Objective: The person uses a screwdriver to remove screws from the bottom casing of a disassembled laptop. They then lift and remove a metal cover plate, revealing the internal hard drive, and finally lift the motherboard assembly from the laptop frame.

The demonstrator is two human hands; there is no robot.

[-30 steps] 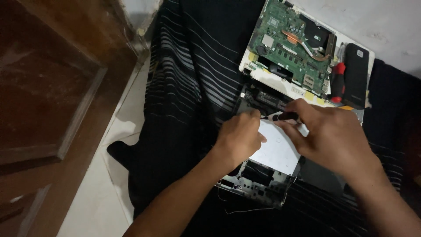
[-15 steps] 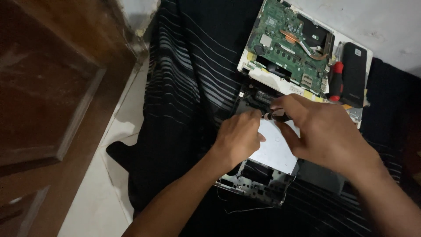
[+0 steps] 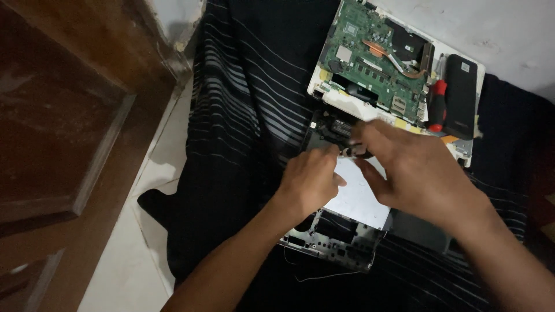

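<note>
The dismantled grey metal laptop chassis (image 3: 341, 234) lies on a black cloth with thin white stripes (image 3: 243, 98) spread over a pale tiled floor (image 3: 124, 260). The left hand (image 3: 309, 182) and right hand (image 3: 416, 173) meet above it, fingertips pinching a small dark part (image 3: 354, 151). A brown wooden door (image 3: 63, 115) stands alongside.

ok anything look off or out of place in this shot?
Nothing broken or spilled. The bare circuit board sits tilted on its white shell, with a red-handled screwdriver and black slab crowded against its edge. Both hands, left hand and right hand, hide the part they are handling.
</note>
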